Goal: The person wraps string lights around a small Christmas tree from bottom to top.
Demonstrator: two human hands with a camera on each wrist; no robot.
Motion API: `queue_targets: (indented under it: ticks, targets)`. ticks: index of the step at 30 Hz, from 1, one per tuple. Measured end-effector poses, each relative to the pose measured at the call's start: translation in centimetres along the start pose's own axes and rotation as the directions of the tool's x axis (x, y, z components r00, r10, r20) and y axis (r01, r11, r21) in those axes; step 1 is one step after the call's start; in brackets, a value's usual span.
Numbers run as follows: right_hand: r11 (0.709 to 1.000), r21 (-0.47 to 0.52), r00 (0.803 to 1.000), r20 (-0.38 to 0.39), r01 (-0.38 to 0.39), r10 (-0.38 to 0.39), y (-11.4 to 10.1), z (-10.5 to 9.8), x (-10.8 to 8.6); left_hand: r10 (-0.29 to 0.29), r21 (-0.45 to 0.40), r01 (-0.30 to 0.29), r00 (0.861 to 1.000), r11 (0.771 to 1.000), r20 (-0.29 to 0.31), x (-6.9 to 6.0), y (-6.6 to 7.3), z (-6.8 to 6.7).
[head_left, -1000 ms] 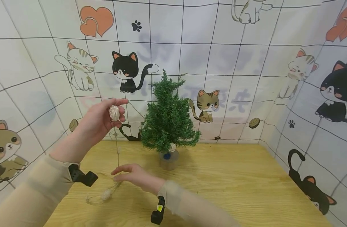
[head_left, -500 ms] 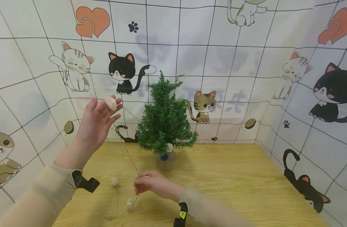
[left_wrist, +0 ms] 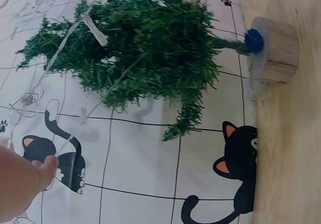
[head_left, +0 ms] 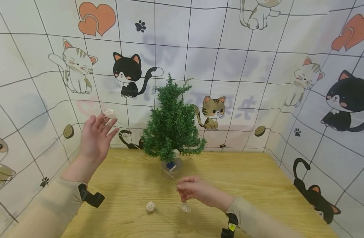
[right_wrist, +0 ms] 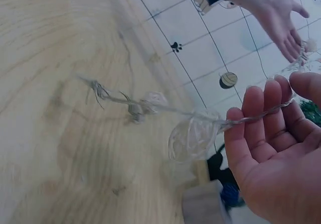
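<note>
A small green artificial Christmas tree [head_left: 171,125] stands on a round wooden base [left_wrist: 281,50]. My left hand [head_left: 95,140], palm up with fingers extended, is left of the tree. A white wicker ball [head_left: 110,113] of a string of ball lights lies at its fingertips. Thin wire [left_wrist: 62,45] runs from that hand toward the tree. Low in front of the tree, my right hand [head_left: 197,190] pinches the wire [right_wrist: 266,112] between thumb and forefinger, the wire crossing its curled fingers. A second wicker ball [right_wrist: 193,136] hangs just below that hand.
Another wicker ball [head_left: 150,207] is over the wooden tabletop [head_left: 244,185], with wire trailing toward the front. One more pale ball [head_left: 176,153] sits low on the tree. Behind stands a wall covering [head_left: 235,66] printed with cats and grid lines.
The right hand has closed on the wire and moved right, drawing the trailing balls rightward. The left hand has shifted slightly left, and its fingers have straightened beneath the ball.
</note>
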State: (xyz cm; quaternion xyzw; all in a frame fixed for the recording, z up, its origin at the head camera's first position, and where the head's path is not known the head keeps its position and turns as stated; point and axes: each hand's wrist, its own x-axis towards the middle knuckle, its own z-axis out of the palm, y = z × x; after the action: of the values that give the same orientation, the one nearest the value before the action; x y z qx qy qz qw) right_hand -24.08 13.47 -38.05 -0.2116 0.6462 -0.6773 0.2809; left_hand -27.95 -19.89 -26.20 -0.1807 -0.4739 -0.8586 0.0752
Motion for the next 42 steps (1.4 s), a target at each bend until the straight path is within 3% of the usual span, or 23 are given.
queue_targets:
  ticks: [4,8,12,15,17,18,22,24,27,30,32,36,40,42]
  targets:
    - [1.000,0.014,0.999,0.039,0.007,-0.007,-1.0,-1.5,-1.3,0.012,0.048,-0.009,0.998,0.999,-0.061,0.2,-0.7,0.0]
    - [0.997,0.074,0.995,0.098,0.007,-0.014,-2.1,-3.3,-2.6,0.009,0.177,0.005,0.997,0.984,-0.076,0.6,-1.5,-0.3]
    - [0.997,0.074,0.997,0.068,-0.027,0.022,-2.9,-5.0,-3.7,-0.025,0.304,0.058,0.993,0.951,-0.112,1.2,-2.4,-0.9]
    - [0.997,0.048,0.998,0.042,-0.055,0.053,-3.4,-5.9,-4.5,-0.058,0.408,0.106,0.990,0.907,-0.128,1.4,-3.0,-1.6]
    - [0.998,0.033,0.996,0.066,-0.055,0.053,-3.6,-6.5,-4.9,-0.056,0.532,0.105,0.992,0.840,-0.109,1.5,-3.5,-2.2]
    - [0.998,0.029,0.995,0.085,-0.051,0.049,-3.8,-6.8,-5.0,-0.042,0.604,0.095,0.994,0.791,-0.101,1.4,-3.7,-2.4]
    - [0.999,0.018,0.987,0.162,-0.028,0.025,-4.8,-8.0,-5.9,0.068,0.832,-0.020,0.997,0.555,-0.022,1.4,-4.8,-3.0]
    - [0.999,0.028,0.984,0.176,-0.020,0.015,-5.5,-8.5,-6.5,0.112,0.886,-0.066,0.994,0.458,0.016,1.3,-5.3,-3.1]
    - [0.997,0.072,0.977,0.210,0.008,-0.023,-6.7,-9.4,-7.4,0.132,0.934,-0.119,0.988,0.337,0.078,1.2,-5.7,-2.9]
    - [0.989,0.148,0.959,0.276,0.031,-0.071,-8.3,-10.4,-8.2,0.135,0.963,-0.145,0.984,0.228,0.117,1.0,-5.9,-2.4]
    - [0.984,0.172,0.948,0.304,0.046,-0.097,-9.8,-11.0,-8.5,0.144,0.968,-0.160,0.981,0.191,0.134,1.1,-5.9,-2.2]
    - [0.985,0.101,0.951,0.265,0.138,-0.160,-14.0,-11.8,-8.8,0.184,0.966,-0.185,0.971,0.180,0.152,1.4,-5.8,-1.5]
    - [0.977,-0.074,0.979,0.048,0.200,-0.197,-19.2,-11.5,-8.8,0.219,0.956,-0.226,0.958,0.185,0.184,1.3,-5.6,-0.6]
    - [0.970,-0.139,0.974,-0.086,0.199,-0.212,-21.6,-11.1,-8.7,0.231,0.949,-0.258,0.949,0.182,0.213,1.0,-5.4,-0.1]
